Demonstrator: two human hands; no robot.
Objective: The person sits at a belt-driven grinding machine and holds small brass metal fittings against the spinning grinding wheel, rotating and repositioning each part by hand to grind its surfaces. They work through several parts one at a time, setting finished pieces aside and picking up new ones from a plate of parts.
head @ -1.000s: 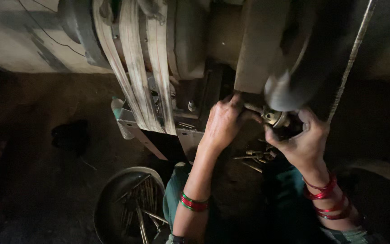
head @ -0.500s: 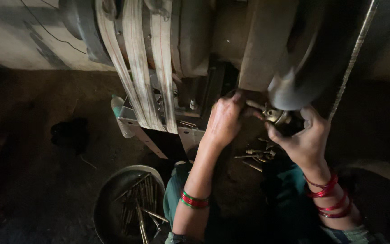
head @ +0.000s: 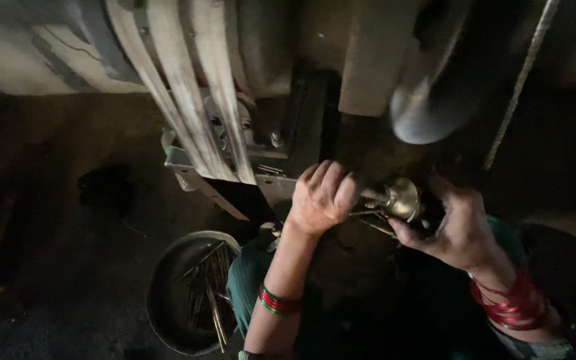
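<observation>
My left hand [head: 322, 197] is closed around one end of a shiny brass piece [head: 400, 198]. My right hand [head: 449, 227] grips the same piece from the other side. Both hands hold it a little below a dark round buffing wheel [head: 427, 115]. Red bangles ring my right wrist [head: 515, 303], and a red and green bangle sits on my left wrist [head: 276, 301]. Some thin metal rods [head: 376, 225] lie under the hands.
Pale drive belts [head: 191, 100] run diagonally over the machine's metal frame [head: 195, 175] at the upper left. A round metal pan [head: 171, 300] with several thin rods stands on the dark floor at the lower left. A taut cord [head: 521, 80] slants down at the right.
Both hands have dropped with the brass piece, away from the wheel. It was pressed up against the wheel's edge and now sits below it.
</observation>
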